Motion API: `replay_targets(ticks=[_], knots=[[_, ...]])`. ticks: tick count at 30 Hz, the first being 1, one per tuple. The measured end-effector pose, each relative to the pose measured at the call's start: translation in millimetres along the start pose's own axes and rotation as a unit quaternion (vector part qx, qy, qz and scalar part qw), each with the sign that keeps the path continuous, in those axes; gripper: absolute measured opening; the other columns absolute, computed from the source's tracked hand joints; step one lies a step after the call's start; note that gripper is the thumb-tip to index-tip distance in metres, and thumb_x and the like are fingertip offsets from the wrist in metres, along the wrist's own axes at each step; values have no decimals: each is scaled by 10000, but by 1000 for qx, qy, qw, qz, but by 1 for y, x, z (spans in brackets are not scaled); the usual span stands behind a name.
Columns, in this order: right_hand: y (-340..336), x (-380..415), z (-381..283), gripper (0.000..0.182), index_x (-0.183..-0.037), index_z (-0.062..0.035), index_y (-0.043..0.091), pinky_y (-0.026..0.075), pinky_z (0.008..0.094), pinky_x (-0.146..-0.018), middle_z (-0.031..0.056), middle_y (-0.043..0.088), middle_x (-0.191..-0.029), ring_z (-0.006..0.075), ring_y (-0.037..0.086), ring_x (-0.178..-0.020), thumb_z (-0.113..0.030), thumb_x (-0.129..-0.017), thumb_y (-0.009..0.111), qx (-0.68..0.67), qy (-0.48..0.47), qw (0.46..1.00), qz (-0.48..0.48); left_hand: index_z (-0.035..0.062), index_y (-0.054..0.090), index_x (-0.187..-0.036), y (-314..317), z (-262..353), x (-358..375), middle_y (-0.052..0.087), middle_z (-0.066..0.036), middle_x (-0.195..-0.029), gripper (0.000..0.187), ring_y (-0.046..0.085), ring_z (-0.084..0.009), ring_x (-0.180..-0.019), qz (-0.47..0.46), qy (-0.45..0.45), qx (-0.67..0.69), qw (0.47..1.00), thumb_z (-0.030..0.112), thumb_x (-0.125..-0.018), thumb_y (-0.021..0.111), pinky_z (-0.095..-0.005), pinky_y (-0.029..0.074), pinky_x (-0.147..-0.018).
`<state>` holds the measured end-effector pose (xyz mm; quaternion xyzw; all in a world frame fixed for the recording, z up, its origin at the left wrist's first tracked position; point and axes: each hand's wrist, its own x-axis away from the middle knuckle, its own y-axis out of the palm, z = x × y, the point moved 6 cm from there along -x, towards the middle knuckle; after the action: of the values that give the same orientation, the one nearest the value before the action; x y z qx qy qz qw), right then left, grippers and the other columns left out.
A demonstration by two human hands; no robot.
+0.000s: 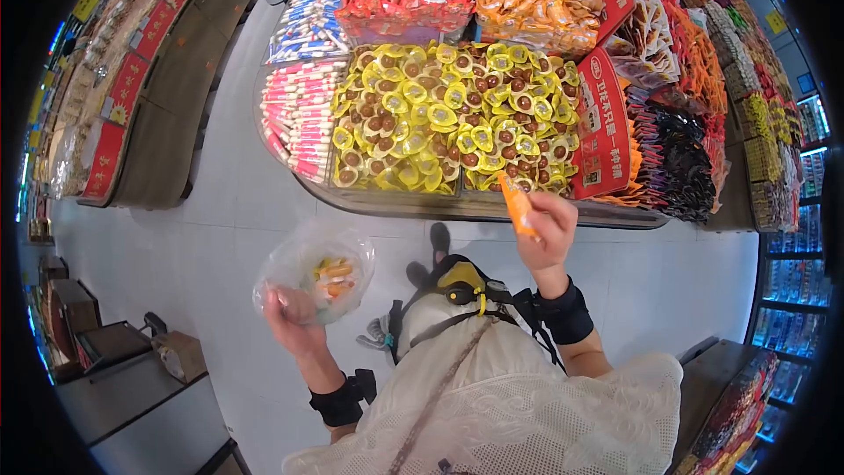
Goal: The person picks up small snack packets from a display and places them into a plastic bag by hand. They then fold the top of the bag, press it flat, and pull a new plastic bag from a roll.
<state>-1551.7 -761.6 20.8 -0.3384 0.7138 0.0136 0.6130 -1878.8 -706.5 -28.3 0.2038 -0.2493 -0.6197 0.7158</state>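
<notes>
Clearly, both hands are busy. The right hand (549,230) pinches an orange packet (519,204) between thumb and curled fingers; the packet slants, its upper end pointing away from the body, and the other fingers fold into the palm. In view, this packet overlaps the near edge of the yellow sweets (453,114), though whether it touches them I cannot tell.

The left hand (294,310) is bent round the near-left side of a clear bag (353,242), gripping its plastic, with the fingers partly seen through the film. The bag hangs wide above the floor (251,268), well apart from the packet, and several orange and yellow snacks (334,277) lie inside it. Each wrist wears a black band (565,310).

Beyond the hands, the rounded desk (396,207) carries the yellow sweets, pink sticks (303,114) to their left and a red sign (602,123) to their right.
</notes>
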Motion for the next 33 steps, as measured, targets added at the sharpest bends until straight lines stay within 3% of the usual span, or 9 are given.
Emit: replay_targets(ticks=[1, 3, 5, 12, 16, 21, 24, 27, 33], knots=[[2, 3, 6, 260, -801, -49, 532, 444, 249, -477, 159, 532, -923, 190, 542, -570, 39, -579, 636, -95, 68, 993, 20, 120, 366, -597, 5, -2, -7, 231, 67, -471, 268, 202, -46, -401, -1, -3, -4, 1000, 222, -841, 408, -224, 157, -392], [2, -1, 4, 281, -809, -93, 537, 431, 247, -447, 134, 527, -877, 198, 545, -568, 19, -570, 636, -84, 41, 995, -42, 120, 369, -599, 18, -5, -19, 239, 66, -478, 265, 202, -46, -404, -1, -5, -12, 1000, 222, -839, 416, -225, 161, -396], [2, -13, 5, 382, -872, -197, 526, 383, 222, -395, 73, 483, -818, 212, 560, -603, -10, -555, 624, -122, 110, 983, -78, 105, 381, -624, 33, -7, -32, 229, 62, -478, 251, 180, -36, -393, -34, 5, 17, 999, 206, -853, 406, -216, 148, -373], [7, -19, 7, 389, -886, -268, 503, 352, 216, -400, 44, 426, -841, 237, 566, -716, -83, -560, 606, -4, -187, 981, -56, 90, 390, -646, 84, -28, -76, 220, 62, -470, 246, 164, -35, -381, -62, -10, 40, 997, 209, -861, 395, -216, 139, -360], [10, -17, 28, 376, -871, -272, 498, 415, 241, -437, 58, 421, -849, 246, 560, -729, -98, -556, 607, -27, -165, 985, -38, 89, 391, -645, 110, -37, -96, 202, 66, -457, 251, 160, -38, -377, -82, -14, 12, 996, 216, -862, 392, -215, 142, -358], [17, -22, 48, 377, -857, -277, 498, 435, 258, -450, 64, 418, -853, 261, 557, -734, -97, -547, 614, -58, -70, 993, -80, 93, 391, -635, 130, -42, -113, 204, 67, -451, 258, 168, -39, -376, -76, -24, -4, 997, 229, -853, 406, -217, 149, -360], [19, -23, 54, 363, -834, -269, 505, 418, 257, -434, 67, 422, -856, 270, 558, -720, -92, -539, 620, -49, -61, 994, -76, 108, 392, -623, 137, -49, -124, 214, 69, -453, 252, 179, -38, -382, 2, -33, -44, 998, 240, -834, 434, -220, 158, -366], [25, -30, 61, 351, -800, -258, 520, 368, 245, -403, 63, 458, -815, 271, 563, -673, -68, -525, 627, -67, -33, 994, -75, 80, 506, -813, 130, -62, -139, 470, 28, -675, 184, 444, -71, -590, -69, -74, -42, 994, 258, -770, 524, -203, 359, -529], [35, -17, 91, 235, -810, -69, 523, 479, 279, -516, 107, 537, -891, 257, 584, -642, -36, -602, 628, -174, 206, 961, -54, 66, 488, -959, 118, -84, -166, 497, 2, -847, 263, 481, -89, -772, -46, -116, -76, 989, 241, -767, 530, -228, 403, -654]])
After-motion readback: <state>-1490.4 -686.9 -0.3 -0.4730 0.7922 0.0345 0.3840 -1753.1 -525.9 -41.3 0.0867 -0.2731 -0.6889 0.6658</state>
